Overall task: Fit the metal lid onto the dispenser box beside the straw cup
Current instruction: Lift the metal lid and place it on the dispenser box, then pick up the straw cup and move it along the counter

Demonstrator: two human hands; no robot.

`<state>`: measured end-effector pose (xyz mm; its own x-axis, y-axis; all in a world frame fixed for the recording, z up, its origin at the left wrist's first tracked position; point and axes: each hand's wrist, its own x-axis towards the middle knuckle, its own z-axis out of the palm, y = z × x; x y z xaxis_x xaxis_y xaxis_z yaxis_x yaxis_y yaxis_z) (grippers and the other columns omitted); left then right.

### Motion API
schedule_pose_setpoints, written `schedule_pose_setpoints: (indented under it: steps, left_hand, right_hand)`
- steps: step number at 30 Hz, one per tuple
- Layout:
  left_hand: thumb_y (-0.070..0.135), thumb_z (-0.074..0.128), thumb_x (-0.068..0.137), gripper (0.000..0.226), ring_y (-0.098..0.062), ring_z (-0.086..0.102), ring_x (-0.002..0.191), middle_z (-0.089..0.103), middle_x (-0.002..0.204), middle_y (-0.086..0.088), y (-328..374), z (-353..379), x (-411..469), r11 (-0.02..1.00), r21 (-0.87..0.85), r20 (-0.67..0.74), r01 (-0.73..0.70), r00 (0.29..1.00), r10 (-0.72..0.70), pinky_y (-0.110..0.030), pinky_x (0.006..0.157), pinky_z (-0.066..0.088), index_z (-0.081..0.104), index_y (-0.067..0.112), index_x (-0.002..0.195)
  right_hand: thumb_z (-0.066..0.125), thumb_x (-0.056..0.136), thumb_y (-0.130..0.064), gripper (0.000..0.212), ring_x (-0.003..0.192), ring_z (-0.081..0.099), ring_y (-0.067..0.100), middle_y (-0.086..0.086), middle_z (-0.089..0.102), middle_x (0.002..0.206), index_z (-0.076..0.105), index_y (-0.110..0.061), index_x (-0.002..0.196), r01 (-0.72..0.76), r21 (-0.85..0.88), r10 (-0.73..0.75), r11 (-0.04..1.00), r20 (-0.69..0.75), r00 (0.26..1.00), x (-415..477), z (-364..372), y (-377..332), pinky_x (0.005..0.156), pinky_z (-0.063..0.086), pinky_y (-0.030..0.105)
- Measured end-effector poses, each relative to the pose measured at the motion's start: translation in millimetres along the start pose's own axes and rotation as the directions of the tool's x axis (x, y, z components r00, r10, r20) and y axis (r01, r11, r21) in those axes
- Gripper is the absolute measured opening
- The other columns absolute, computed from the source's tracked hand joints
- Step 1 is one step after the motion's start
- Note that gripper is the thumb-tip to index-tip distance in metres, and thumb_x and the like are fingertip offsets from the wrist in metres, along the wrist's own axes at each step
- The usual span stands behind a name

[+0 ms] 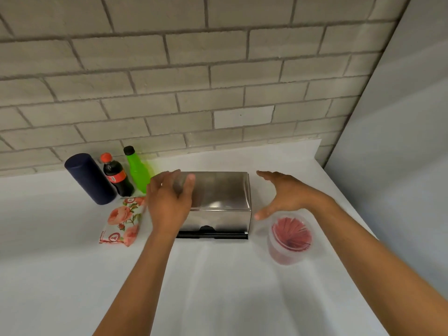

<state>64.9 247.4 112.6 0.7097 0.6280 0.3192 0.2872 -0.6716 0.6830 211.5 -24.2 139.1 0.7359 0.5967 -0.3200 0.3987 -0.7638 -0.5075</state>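
Metal lid [219,190] sits on dispenser box [213,235]; left hand [167,202] fingers spread on its left end, right hand [288,192] open alongside, untouching.

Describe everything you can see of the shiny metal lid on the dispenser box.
The shiny metal lid is a rectangular, mirror-like steel cover with a flat top and a front face sloping down. It sits level over the black-based dispenser box on the white table. The left hand rests on its left end; the open right hand hovers apart.
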Motion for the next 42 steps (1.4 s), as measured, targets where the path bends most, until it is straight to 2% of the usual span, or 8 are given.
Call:
schedule_pose_setpoints:
  steps: [6, 13, 18, 23, 27, 32, 35, 42]
  left_hand:
    - [0.050, 0.065, 0.097, 0.032, -0.009, 0.051, 0.131, 0.062, 0.133, 0.005, 52.3, 28.2, -32.8, 0.928, -0.345, 0.100, -0.139, 0.978, 0.183, -0.002, 0.083, 0.041, 0.076, 0.028, 0.117]
    - [0.052, 0.063, 0.098, 0.034, -0.010, 0.066, 0.108, 0.066, 0.120, 0.013, 81.1, 44.6, -79.0, 0.804, -0.571, 0.188, -0.165, 0.927, 0.324, -0.007, 0.080, 0.045, 0.077, 0.027, 0.117]
    - [0.052, 0.071, 0.094, 0.043, -0.008, 0.064, 0.115, 0.061, 0.128, 0.018, 71.0, 62.1, -118.3, 0.798, -0.593, 0.323, -0.110, 0.875, 0.361, -0.018, 0.079, 0.054, 0.069, 0.031, 0.131]
    - [0.049, 0.083, 0.084, 0.084, 0.001, 0.052, 0.133, 0.045, 0.152, 0.019, 49.7, 84.9, -147.1, 0.827, -0.556, 0.556, 0.081, 0.777, 0.297, -0.022, 0.093, 0.053, 0.041, 0.039, 0.157]
    - [0.062, 0.077, 0.080, 0.098, -0.007, 0.045, 0.143, 0.035, 0.165, 0.014, 45.0, 97.9, -155.6, 0.744, -0.493, 0.741, 0.450, 0.666, 0.089, -0.039, 0.112, 0.047, 0.024, 0.048, 0.162]
    - [0.064, 0.063, 0.090, 0.068, -0.003, 0.057, 0.129, 0.055, 0.152, 0.017, 52.5, 115.3, -161.7, 0.601, -0.454, 0.834, 0.658, 0.551, 0.027, -0.047, 0.110, 0.051, 0.046, 0.047, 0.153]
    - [0.063, 0.058, 0.097, 0.043, 0.002, 0.065, 0.121, 0.070, 0.133, 0.021, 57.8, 127.4, -165.6, 0.573, -0.478, 0.828, 0.666, 0.559, 0.041, -0.042, 0.110, 0.051, 0.061, 0.051, 0.138]
    - [0.057, 0.062, 0.098, 0.042, -0.003, 0.065, 0.125, 0.072, 0.132, 0.013, 80.7, 156.7, -158.0, 0.491, -0.529, 0.794, 0.693, 0.609, -0.004, -0.031, 0.103, 0.053, 0.065, 0.042, 0.137]
  right_hand:
    - [0.101, 0.055, -0.054, 0.118, 0.136, 0.053, 0.015, -0.010, 0.052, 0.151, 0.042, -0.042, 0.157, -0.098, 0.338, 0.121, 0.936, -0.049, 0.991, -56.3, 12.4, 59.4, 0.107, 0.050, 0.034]
    - [0.105, 0.051, -0.051, 0.119, 0.123, 0.061, 0.004, -0.016, 0.060, 0.141, 0.046, -0.044, 0.154, -0.085, 0.611, 0.227, 0.787, -0.159, 0.961, -124.7, 54.7, 94.1, 0.099, 0.053, 0.025]
    - [0.102, 0.061, -0.049, 0.107, 0.126, 0.062, 0.008, -0.016, 0.061, 0.141, 0.047, -0.047, 0.153, -0.038, 0.762, 0.319, 0.647, -0.225, 0.921, -146.0, 95.8, 99.2, 0.099, 0.054, 0.030]
    - [0.095, 0.074, -0.042, 0.095, 0.132, 0.059, 0.014, -0.010, 0.058, 0.146, 0.044, -0.047, 0.154, 0.034, 0.855, 0.363, 0.517, -0.256, 0.896, -143.0, 125.1, 92.2, 0.102, 0.053, 0.032]
    - [0.088, 0.084, -0.036, 0.083, 0.131, 0.060, 0.011, -0.008, 0.061, 0.144, 0.045, -0.041, 0.155, 0.084, 0.911, 0.364, 0.403, -0.243, 0.899, -134.1, 132.6, 85.3, 0.094, 0.057, 0.025]
    - [0.082, 0.092, -0.028, 0.057, 0.125, 0.068, 0.014, -0.004, 0.073, 0.132, 0.060, -0.041, 0.144, 0.129, 0.934, 0.286, 0.334, -0.231, 0.930, -122.3, 130.7, 86.3, 0.092, 0.059, 0.029]
    - [0.083, 0.091, -0.029, 0.057, 0.124, 0.069, 0.018, 0.000, 0.074, 0.131, 0.061, -0.040, 0.142, 0.123, 0.946, 0.257, 0.300, -0.204, 0.945, -114.6, 125.6, 95.1, 0.093, 0.059, 0.031]
    - [0.085, 0.090, -0.030, 0.051, 0.122, 0.070, 0.020, 0.003, 0.075, 0.130, 0.066, -0.045, 0.136, 0.091, 0.956, 0.195, 0.280, -0.149, 0.969, -91.6, 96.4, 122.6, 0.089, 0.060, 0.027]
